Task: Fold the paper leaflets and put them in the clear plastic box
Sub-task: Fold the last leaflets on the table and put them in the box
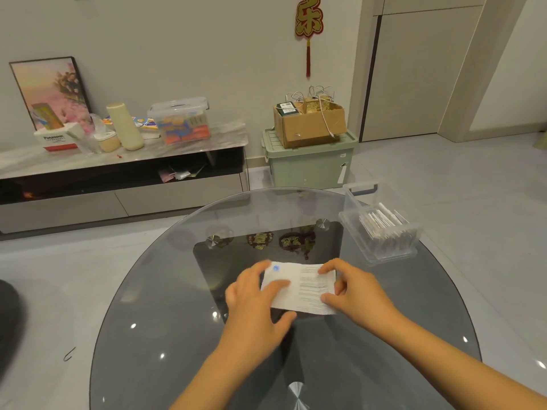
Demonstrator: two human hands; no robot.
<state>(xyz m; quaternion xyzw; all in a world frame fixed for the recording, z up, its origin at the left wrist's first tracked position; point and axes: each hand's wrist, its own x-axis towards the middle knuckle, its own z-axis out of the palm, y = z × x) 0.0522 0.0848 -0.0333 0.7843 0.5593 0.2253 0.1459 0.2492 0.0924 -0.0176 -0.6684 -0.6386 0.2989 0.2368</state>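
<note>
A white paper leaflet (305,288) with fine print and a small blue mark lies on the round glass table (165,335), folded to a rectangle. My left hand (257,300) holds its left side, fingers lying on top and thumb curled under the near edge. My right hand (352,291) pinches the right edge between fingertips and thumb. The clear plastic box (381,232) stands at the table's far right edge, lid off, with several folded leaflets standing in it.
The table's rim curves close on the left and far side. Beyond it stand a low TV cabinet (118,173) with a lidded plastic tub and bottles, and a green storage bin (310,164) with a cardboard box on top.
</note>
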